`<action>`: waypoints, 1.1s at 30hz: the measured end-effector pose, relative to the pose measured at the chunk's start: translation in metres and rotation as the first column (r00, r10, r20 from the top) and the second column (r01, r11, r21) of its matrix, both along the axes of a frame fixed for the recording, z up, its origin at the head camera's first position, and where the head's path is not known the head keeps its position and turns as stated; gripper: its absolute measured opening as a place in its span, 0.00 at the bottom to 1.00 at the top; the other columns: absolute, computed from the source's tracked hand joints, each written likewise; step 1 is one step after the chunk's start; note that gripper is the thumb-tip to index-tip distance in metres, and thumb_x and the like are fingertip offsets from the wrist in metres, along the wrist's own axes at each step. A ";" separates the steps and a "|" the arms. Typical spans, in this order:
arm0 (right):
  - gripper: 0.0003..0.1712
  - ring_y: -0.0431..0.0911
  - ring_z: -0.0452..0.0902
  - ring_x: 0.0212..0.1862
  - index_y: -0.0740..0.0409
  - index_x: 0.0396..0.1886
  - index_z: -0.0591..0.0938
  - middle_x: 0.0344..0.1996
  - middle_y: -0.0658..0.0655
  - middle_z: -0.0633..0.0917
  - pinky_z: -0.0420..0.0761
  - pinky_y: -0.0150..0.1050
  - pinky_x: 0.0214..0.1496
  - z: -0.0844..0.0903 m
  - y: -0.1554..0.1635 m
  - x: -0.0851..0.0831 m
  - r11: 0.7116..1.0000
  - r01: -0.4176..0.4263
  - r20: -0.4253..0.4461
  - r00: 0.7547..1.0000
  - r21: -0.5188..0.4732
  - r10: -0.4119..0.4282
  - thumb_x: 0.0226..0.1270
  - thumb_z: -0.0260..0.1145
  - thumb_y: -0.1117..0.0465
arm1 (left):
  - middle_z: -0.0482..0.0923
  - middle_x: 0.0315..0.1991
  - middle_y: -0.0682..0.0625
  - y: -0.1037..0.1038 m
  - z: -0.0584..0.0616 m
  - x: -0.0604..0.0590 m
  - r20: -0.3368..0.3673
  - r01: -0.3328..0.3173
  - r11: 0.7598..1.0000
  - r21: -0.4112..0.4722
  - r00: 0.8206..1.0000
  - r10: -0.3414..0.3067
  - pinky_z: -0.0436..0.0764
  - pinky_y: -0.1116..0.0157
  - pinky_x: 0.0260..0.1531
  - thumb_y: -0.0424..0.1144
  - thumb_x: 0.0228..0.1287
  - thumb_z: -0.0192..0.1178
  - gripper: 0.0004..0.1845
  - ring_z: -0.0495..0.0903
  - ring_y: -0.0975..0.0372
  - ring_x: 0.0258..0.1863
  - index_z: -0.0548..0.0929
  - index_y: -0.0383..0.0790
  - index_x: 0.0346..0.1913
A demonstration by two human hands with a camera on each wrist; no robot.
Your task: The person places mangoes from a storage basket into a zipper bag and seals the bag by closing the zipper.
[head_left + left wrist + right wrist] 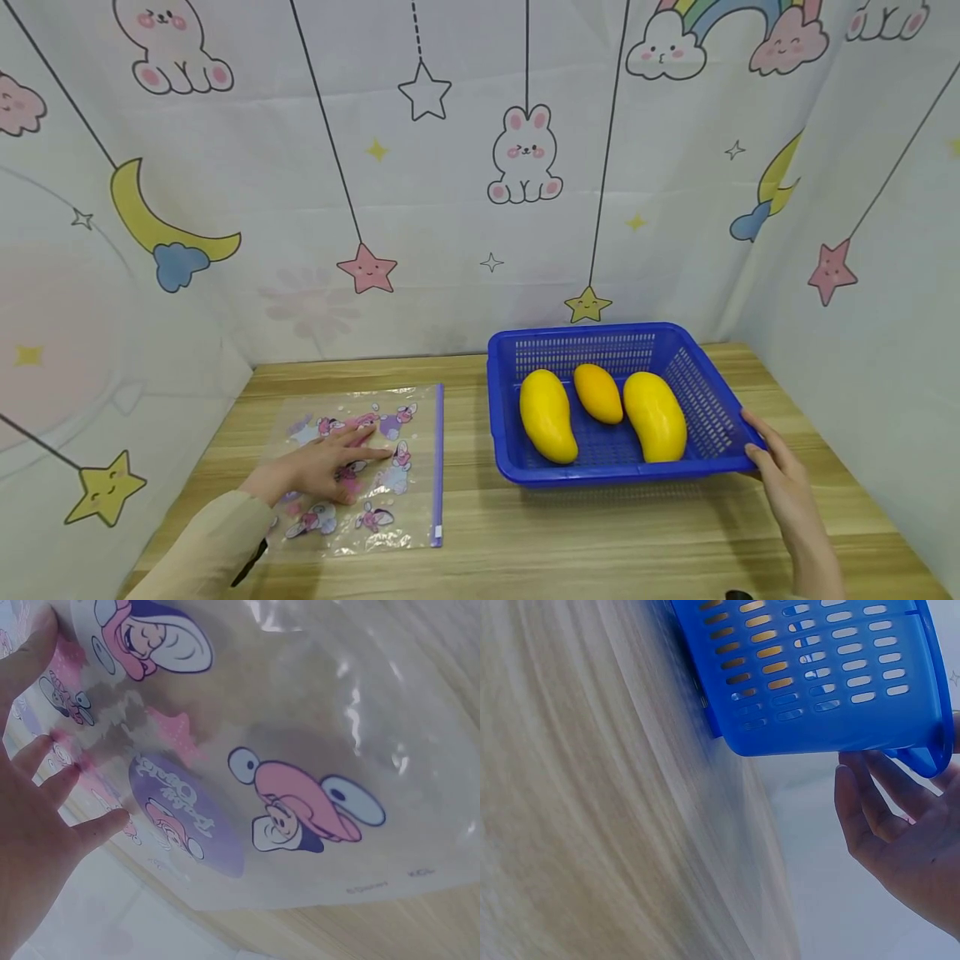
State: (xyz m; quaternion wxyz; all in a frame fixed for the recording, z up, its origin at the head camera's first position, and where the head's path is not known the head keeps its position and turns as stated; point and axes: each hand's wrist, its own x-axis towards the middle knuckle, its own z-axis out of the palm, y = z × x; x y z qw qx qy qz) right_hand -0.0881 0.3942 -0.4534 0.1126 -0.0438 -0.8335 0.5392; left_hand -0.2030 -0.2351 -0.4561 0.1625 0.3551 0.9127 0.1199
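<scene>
My left hand [330, 462] rests with spread fingers on a clear zip bag [408, 517] lying flat on the table, printed with pink and purple cartoon characters. Up close in the left wrist view, the fingertips touch the plastic bag [315, 712]. At the right, my right hand [783, 475] holds the blue plastic basket [585, 477] by its right rim corner. In the right wrist view its fingers reach under the rim of the basket [817, 727]. Inside the basket lie two large yellow mangoes [546, 417] and, between them, a smaller orange-yellow mango [598, 393].
The wood-grain table [480, 542] carries the bag at the left and the basket at the right, with a strip of table between them. A white cloth [450, 192] with cartoon bunnies, stars and moons hangs behind and along both sides.
</scene>
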 end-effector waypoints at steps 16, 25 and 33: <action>0.29 0.13 0.64 0.49 0.47 0.76 0.55 0.69 0.41 0.61 0.72 0.13 0.45 0.001 0.002 -0.001 0.999 -0.002 0.003 1.000 -0.045 0.002 0.79 0.45 0.54 | 0.53 0.73 0.32 0.011 0.006 0.003 0.043 -0.042 0.999 0.026 0.998 0.040 0.64 0.27 0.54 0.44 0.46 0.70 0.40 0.54 0.30 0.69 0.70 0.51 0.67; 0.29 0.13 0.65 0.48 0.46 0.76 0.56 0.68 0.41 0.63 0.71 0.13 0.44 0.002 0.003 0.001 0.999 0.013 0.018 1.000 -0.037 -0.012 0.79 0.45 0.54 | 0.56 0.72 0.31 0.020 0.007 0.002 0.022 -0.093 0.995 0.018 0.995 0.093 0.63 0.28 0.57 0.44 0.46 0.68 0.35 0.55 0.31 0.69 0.72 0.50 0.63; 0.29 0.14 0.66 0.48 0.48 0.76 0.56 0.67 0.41 0.63 0.72 0.13 0.44 0.003 -0.002 -0.001 0.997 0.023 0.020 1.000 -0.079 -0.022 0.78 0.46 0.54 | 0.59 0.70 0.30 0.026 0.004 0.004 -0.032 -0.124 0.992 0.001 0.992 0.124 0.64 0.27 0.55 0.53 0.51 0.69 0.30 0.58 0.31 0.68 0.73 0.54 0.58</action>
